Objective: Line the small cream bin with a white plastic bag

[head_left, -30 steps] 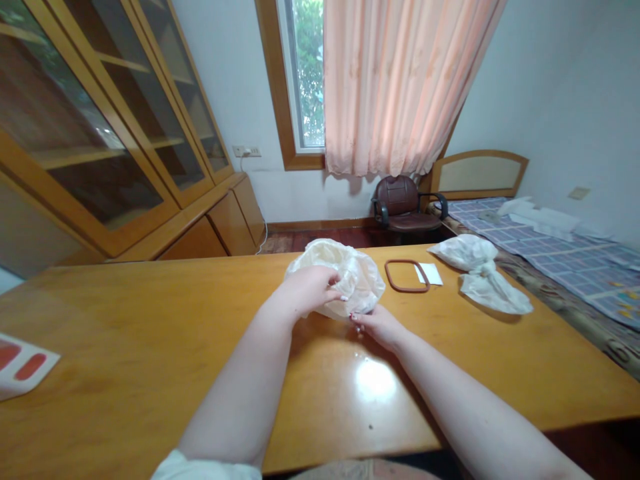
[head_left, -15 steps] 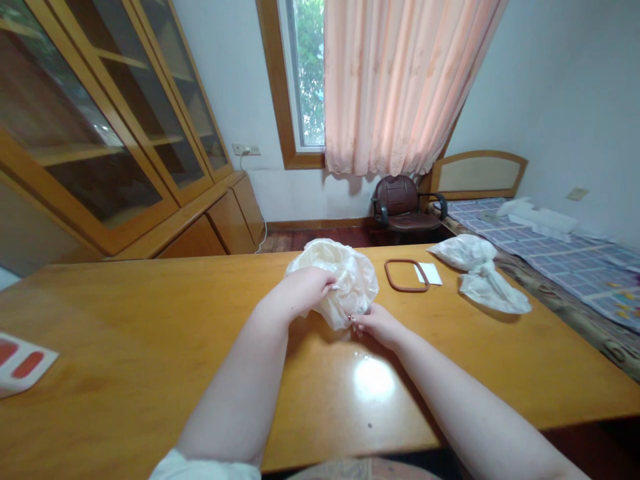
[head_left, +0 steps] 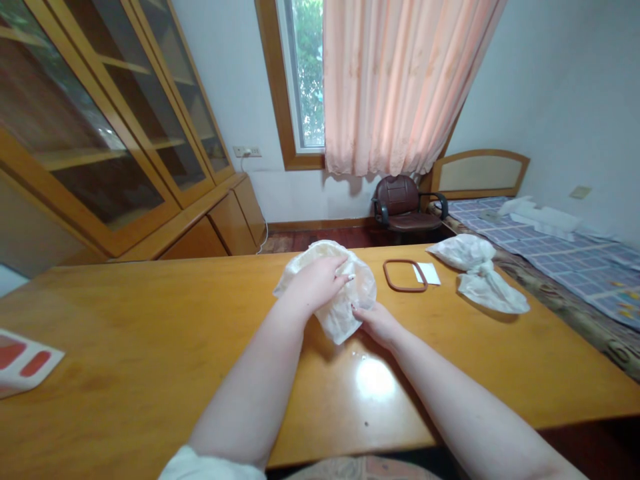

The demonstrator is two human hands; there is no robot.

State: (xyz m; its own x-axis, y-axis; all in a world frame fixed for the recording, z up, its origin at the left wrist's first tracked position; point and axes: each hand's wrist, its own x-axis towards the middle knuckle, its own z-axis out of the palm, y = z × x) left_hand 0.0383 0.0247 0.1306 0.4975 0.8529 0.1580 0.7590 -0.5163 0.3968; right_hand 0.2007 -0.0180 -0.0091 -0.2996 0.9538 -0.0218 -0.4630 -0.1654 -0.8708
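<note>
A crumpled, translucent white plastic bag (head_left: pixel 345 317) rests on the wooden table in front of me. My left hand (head_left: pixel 325 277) lies over its top, fingers stretched out and a little apart, touching the plastic. At the bag's lower right side my right hand (head_left: pixel 374 319) pinches the plastic, thumb on the near face and the other fingers mostly hidden behind it. What the bag contains, if anything, I cannot make out. To the right lie a brown rounded-square frame (head_left: pixel 406 289) and a small white paper (head_left: pixel 431 274) partly under it.
A knotted white plastic bag (head_left: pixel 493 290) lies at the table's (head_left: pixel 150 347) right end. A white piece with red patches (head_left: pixel 30 363) is at the left edge. Beyond stand a glass-door cabinet (head_left: pixel 165 200), a brown armchair (head_left: pixel 405 203) and a bed (head_left: pixel 545 247).
My left hand has moved right and forward across the bag, and its fingers have spread out. The bag's near corner now hangs lower and flatter. My right hand stays at the bag's side.
</note>
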